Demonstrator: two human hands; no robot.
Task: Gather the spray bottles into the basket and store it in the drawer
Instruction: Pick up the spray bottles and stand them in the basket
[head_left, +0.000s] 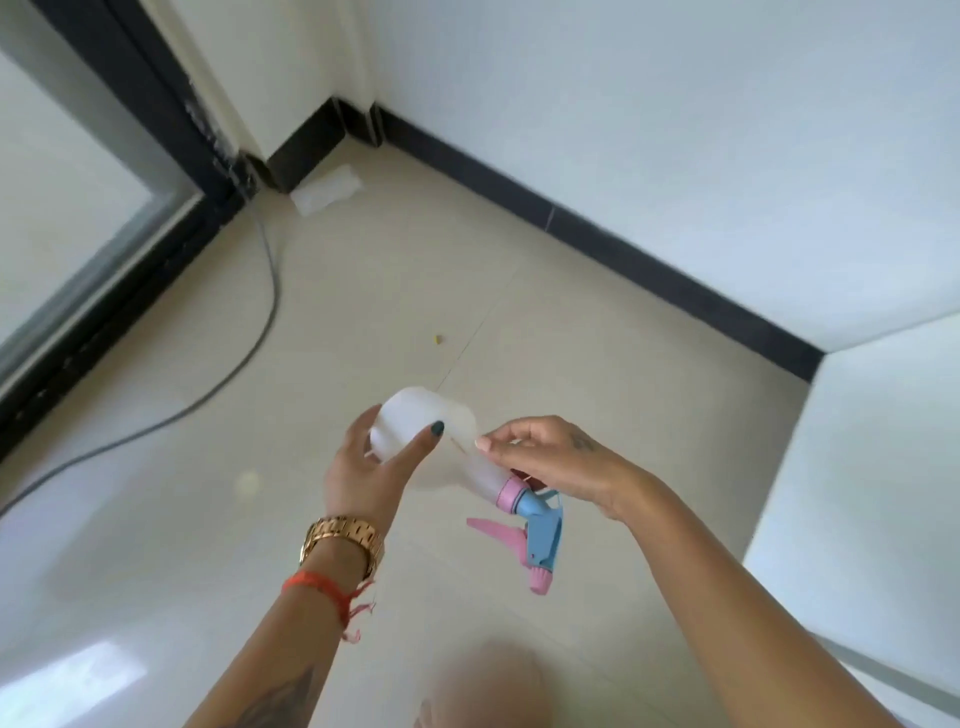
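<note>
A translucent white spray bottle (415, 415) with a pink collar and a blue and pink trigger head (540, 530) is held above the floor, lying sideways with the nozzle pointing down toward me. My left hand (369, 467) grips the bottle's body from the left, thumb across its front. My right hand (556, 462) pinches the bottle near its neck, with what looks like a thin strand between the fingers. No basket or drawer is in view.
Beige tiled floor (571, 332) lies below, edged by a black skirting board (623, 249) along white walls. A grey cable (260, 338) runs across the floor from a dark-framed glass door (78, 234) at left. A white ledge (872, 467) stands at right.
</note>
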